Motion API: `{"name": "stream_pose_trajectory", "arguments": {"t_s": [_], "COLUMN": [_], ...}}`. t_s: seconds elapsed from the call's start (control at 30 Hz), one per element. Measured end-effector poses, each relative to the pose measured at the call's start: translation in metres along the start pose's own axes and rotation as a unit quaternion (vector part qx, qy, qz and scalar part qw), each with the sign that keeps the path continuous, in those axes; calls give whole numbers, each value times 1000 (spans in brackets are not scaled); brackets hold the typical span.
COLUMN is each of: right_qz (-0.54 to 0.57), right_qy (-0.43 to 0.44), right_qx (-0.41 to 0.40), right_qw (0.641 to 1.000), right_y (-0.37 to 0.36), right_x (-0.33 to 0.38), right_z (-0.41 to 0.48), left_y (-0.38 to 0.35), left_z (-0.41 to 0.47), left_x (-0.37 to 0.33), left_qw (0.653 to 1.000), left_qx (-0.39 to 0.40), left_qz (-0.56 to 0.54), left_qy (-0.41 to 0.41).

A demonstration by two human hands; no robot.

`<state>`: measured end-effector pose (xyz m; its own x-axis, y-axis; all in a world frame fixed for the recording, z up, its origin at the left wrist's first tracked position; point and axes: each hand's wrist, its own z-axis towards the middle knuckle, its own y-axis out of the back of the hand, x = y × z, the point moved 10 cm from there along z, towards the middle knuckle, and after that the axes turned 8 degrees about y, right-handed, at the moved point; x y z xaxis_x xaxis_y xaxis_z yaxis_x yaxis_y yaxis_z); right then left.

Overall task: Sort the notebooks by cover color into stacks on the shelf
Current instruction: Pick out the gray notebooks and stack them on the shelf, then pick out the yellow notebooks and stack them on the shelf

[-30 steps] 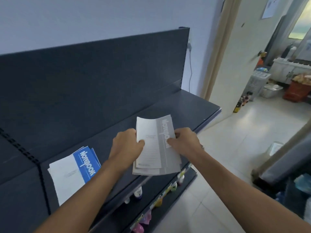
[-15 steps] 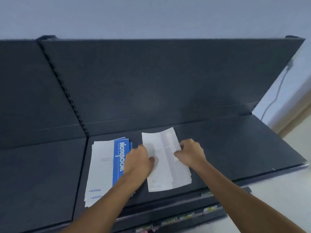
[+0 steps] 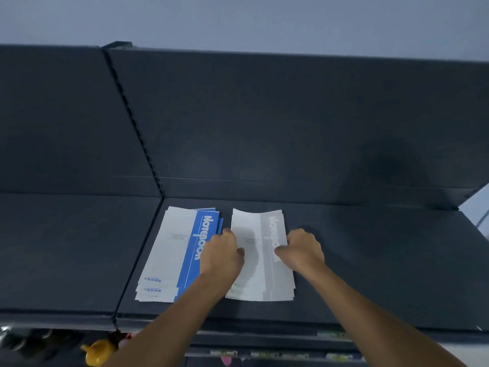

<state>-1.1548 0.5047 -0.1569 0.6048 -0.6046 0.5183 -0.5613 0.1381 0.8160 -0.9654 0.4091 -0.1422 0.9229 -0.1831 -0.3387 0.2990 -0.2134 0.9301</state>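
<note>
Matt dark-grey sheet metal for shelf (image 3: pixel 383 260) and back panel (image 3: pixel 264 115); smooth, powder-coat look, faint sheen only. Thin paper covers on blue notebooks (image 3: pixel 174 250) and grey notebooks (image 3: pixel 264 274); smooth, low gloss. Matt painted wall (image 3: pixel 238 19).

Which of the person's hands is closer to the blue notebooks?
Left. The left hand grips the left edge of the grey stack, right beside the blue stack and overlapping it in view. The right hand grips the grey stack's opposite edge, farther away.
</note>
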Motion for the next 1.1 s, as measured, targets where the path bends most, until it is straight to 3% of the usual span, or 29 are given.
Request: {"name": "stream_pose_trajectory", "arguments": {"t_s": [0.33,0.47,0.63,0.87,1.1], "right_qz": [-72,-123,-98,-108,-91], "right_qy": [11,88,241,438,545], "right_qx": [-3,-60,-30,26,67], "right_qw": [997,987,965,892,831], "right_y": [6,26,18,-19,-95], "right_x": [0,34,140,311,469], "right_z": [-2,-1,-7,-64,-148], "left_y": [-3,27,104,222,309], "left_z": [-4,1,7,-6,-56], "left_x": [-7,-3,45,176,334], "left_qw": [996,998,995,980,961], "left_qx": [-35,-54,-87,-164,-221], "left_qz": [74,25,-49,-91,-88], "left_qy": [-25,-34,-15,58,139]}}
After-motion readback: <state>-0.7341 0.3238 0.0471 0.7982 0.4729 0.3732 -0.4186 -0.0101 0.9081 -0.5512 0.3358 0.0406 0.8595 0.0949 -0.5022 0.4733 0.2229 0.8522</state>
